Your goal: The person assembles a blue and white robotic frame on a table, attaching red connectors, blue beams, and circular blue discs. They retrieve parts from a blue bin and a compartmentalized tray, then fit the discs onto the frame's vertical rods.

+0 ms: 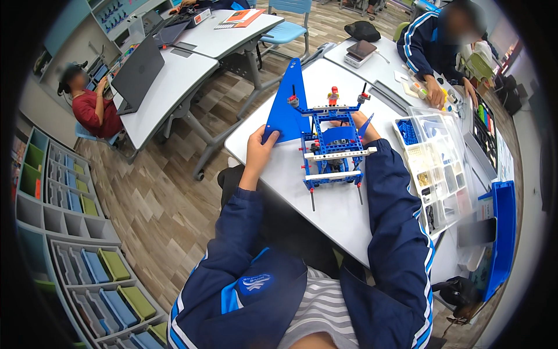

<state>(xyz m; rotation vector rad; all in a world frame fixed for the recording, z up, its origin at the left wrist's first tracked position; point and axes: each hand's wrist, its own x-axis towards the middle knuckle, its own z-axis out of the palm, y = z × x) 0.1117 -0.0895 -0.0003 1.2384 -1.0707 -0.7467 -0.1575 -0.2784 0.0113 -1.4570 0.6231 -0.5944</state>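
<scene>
A model built of blue and white toy beams (347,154), with red connectors and thin black axles, stands on the white table. A small toy figure (333,96) with a red cap sits at its far end. My left hand (261,152) pinches a large blue triangular panel (285,110) by its near corner, thumb on top. The panel's right edge meets the model's left side; I cannot tell whether it is attached. My right hand (367,129) grips the model from the right, its fingers partly hidden behind the beams. A small blue blade-like piece (365,124) stands up beside that hand.
Right of the model lies a clear compartment box (433,168) of parts. A blue bin (501,238) is beyond it. Across the table a person (433,43) handles small pieces. A seated person (93,107) is at the far left, near a laptop (138,74). Drawer shelves (87,244) line the left.
</scene>
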